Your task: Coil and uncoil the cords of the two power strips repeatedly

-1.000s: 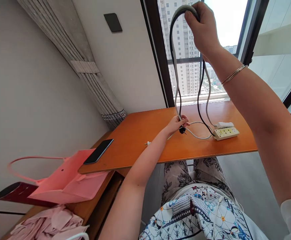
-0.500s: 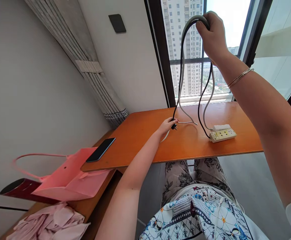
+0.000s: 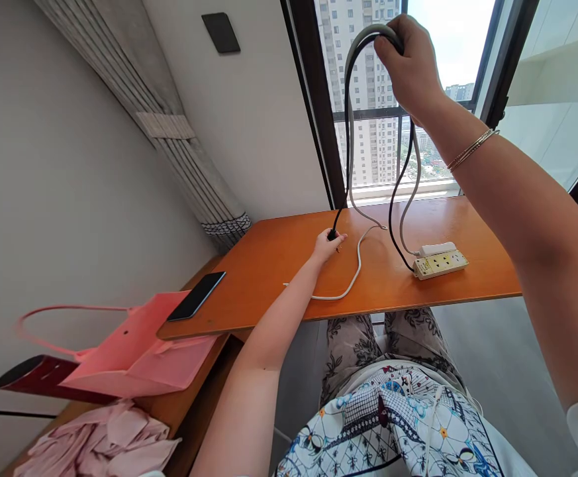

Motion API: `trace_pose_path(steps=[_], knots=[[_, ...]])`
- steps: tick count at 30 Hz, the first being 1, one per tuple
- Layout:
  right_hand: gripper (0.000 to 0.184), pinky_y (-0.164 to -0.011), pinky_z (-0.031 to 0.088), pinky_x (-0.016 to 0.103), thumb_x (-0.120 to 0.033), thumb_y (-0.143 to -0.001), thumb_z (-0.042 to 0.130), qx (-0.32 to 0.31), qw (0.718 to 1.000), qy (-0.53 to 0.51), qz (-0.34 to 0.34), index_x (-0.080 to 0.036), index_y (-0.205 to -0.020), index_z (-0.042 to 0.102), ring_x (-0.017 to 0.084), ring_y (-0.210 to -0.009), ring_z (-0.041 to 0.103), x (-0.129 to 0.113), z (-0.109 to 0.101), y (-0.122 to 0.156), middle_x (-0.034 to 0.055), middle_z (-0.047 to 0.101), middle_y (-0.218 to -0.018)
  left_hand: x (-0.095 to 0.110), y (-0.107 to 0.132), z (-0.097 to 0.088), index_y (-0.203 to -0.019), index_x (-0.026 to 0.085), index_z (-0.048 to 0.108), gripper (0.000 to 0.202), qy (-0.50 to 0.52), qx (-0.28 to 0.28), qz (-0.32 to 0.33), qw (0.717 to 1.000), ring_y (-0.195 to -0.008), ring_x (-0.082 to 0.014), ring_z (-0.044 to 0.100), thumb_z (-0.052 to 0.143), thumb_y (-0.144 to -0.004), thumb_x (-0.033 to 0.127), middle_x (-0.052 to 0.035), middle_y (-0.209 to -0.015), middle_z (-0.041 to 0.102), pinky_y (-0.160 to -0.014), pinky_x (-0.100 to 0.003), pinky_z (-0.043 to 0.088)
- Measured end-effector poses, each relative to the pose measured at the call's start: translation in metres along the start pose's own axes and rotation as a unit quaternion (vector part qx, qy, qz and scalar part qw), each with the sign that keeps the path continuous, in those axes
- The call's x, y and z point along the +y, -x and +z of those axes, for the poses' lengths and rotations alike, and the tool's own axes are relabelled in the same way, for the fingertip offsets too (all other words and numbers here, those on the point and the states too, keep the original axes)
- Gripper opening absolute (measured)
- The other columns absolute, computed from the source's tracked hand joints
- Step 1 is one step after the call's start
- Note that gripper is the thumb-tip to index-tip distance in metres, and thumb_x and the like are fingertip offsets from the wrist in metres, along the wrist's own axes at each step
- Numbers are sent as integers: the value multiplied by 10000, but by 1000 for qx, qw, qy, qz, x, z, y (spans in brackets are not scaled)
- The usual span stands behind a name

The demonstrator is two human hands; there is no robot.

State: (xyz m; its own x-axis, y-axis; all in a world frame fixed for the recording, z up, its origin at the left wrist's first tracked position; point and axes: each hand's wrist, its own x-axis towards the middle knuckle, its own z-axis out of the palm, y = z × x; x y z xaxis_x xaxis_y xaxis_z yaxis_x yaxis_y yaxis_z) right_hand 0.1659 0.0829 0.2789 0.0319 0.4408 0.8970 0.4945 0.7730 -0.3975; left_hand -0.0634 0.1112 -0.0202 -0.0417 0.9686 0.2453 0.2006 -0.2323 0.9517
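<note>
High in front of the window, my right hand [image 3: 412, 63] is closed around two looped cords, a black cord [image 3: 347, 126] and a greyish-white cord [image 3: 351, 152]. Lower down, over the table, my left hand [image 3: 326, 245] grips the black plug [image 3: 332, 234] at the black cord's end; the prongs are barely visible past the fingers. Both cords drop on the right towards a white power strip [image 3: 440, 264] on the table, with a slim white block [image 3: 437, 249] against its far side. The pale cord's other part curves over the tabletop and passes behind my left forearm.
The orange-brown wooden table [image 3: 279, 265] spans the front, its near edge above my lap. A black phone [image 3: 196, 296] lies at its left end. Beside it are a pink bag [image 3: 140, 351], a dark red cylinder [image 3: 45, 377] and crumpled pink cloth [image 3: 104, 440]. A window stands behind.
My left hand has moved slightly left with the plug. The pale cord's free part, formerly beside that hand, now lies in a curve on the table. My right hand is slightly higher and further left.
</note>
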Motion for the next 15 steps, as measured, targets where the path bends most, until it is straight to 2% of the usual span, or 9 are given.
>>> trace_pose_path(steps=[2, 4, 6, 9, 10, 12, 13, 15], knots=[[340, -700, 301, 255, -27, -963, 510, -2, 1000, -4, -4, -227, -734, 360, 99, -720, 336, -6, 1, -1, -41, 371, -770, 2, 2, 2, -739, 184, 567, 399, -21, -48, 13, 999, -687, -135, 562, 852, -567, 404, 1, -735, 621, -605, -260, 462], [354, -702, 302, 252, -27, -968, 506, -7, 1000, -4, -8, -233, -726, 348, 99, -722, 330, -12, 3, -1, -41, 367, -770, 6, 4, 7, -893, 172, 645, 433, -13, -121, 33, 992, -870, -190, 640, 852, -570, 374, -79, -985, 701, -732, -309, 514], [362, -714, 307, 247, -28, -966, 514, -13, 1000, -2, -13, -235, -721, 345, 98, -731, 332, -19, 6, -1, -42, 373, -769, 11, 7, 15, -1102, 203, 650, 585, 19, -181, 59, 982, -1131, -262, 634, 859, -573, 340, -131, -1294, 645, -903, -380, 511], [370, -728, 317, 234, -33, -961, 527, -24, 999, -4, -24, -236, -715, 341, 93, -737, 341, -28, 12, -1, -45, 385, -762, 24, 7, 32, -1290, 296, 586, 742, 76, -225, 106, 966, -1427, -297, 445, 857, -600, 285, -93, -1545, 469, -1114, -440, 391], [367, -731, 321, 230, -33, -963, 521, -25, 999, -9, -28, -236, -717, 340, 91, -738, 348, -30, 13, -2, -44, 390, -765, 29, 6, 38, -1293, 313, 588, 735, 94, -232, 120, 961, -1471, -291, 388, 854, -609, 270, -74, -1562, 454, -1153, -446, 348], [358, -748, 329, 227, -26, -963, 510, -17, 999, -9, -34, -234, -723, 346, 92, -750, 369, -32, 14, -5, -36, 406, -779, 37, 4, 50, -1196, 294, 644, 637, 130, -243, 146, 950, -1496, -285, 350, 866, -600, 255, -68, -1500, 528, -1191, -452, 297], [349, -761, 331, 230, -23, -958, 512, -7, 999, -4, -33, -232, -730, 351, 95, -764, 382, -33, 13, -7, -29, 419, -793, 40, 3, 54, -1095, 264, 672, 547, 149, -249, 154, 945, -1478, -290, 381, 879, -589, 266, -82, -1409, 605, -1192, -456, 297], [315, -798, 331, 241, -29, -958, 499, 0, 999, 7, -37, -229, -759, 358, 108, -807, 408, -33, 11, -12, -6, 454, -848, 41, 3, 63, -874, 211, 648, 409, 177, -268, 149, 935, -1352, -304, 536, 901, -582, 342, -97, -1105, 732, -1151, -464, 360]])
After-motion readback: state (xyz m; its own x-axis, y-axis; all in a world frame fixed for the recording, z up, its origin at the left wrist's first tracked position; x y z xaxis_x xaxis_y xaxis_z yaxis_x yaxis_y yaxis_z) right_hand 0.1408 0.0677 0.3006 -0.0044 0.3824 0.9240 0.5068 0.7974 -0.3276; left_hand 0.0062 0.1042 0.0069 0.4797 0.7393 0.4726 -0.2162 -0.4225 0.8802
